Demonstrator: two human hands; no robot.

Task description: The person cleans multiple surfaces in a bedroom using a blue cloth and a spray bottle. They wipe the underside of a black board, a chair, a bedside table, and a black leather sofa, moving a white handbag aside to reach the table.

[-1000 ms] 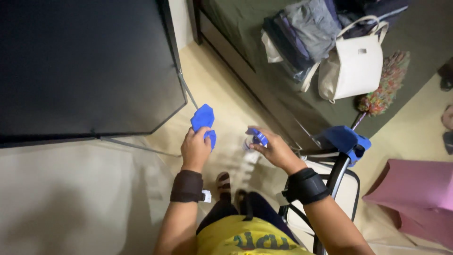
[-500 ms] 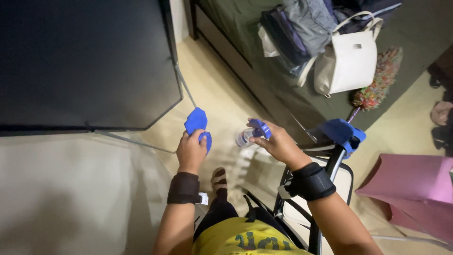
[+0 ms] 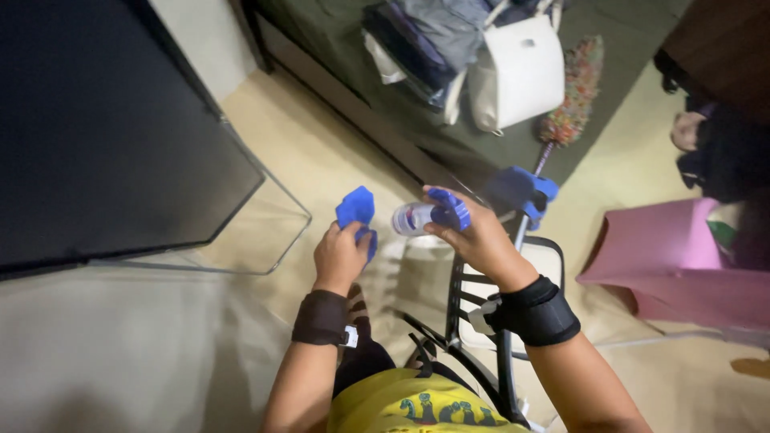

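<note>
My left hand [image 3: 341, 255] grips a blue cloth [image 3: 356, 210], bunched up above the fingers. My right hand [image 3: 473, 232] holds a small clear spray bottle [image 3: 415, 217] with a blue trigger top [image 3: 451, 210], its body pointing left towards the cloth. Bottle and cloth are a short gap apart. Both wrists wear dark bands. A large dark flat screen [image 3: 104, 136] on a thin metal stand [image 3: 273, 240] fills the left side.
A black metal frame with a blue part [image 3: 521, 192] stands right under my right arm. A dark bed [image 3: 417, 120] carries folded clothes [image 3: 433, 40], a white handbag [image 3: 517, 76] and a colourful duster [image 3: 573, 104]. A pink bin [image 3: 658, 256] stands at right.
Both hands have stayed close together in front of me. The bottle has turned to lie more level, pointing at the cloth. The view has shifted slightly.
</note>
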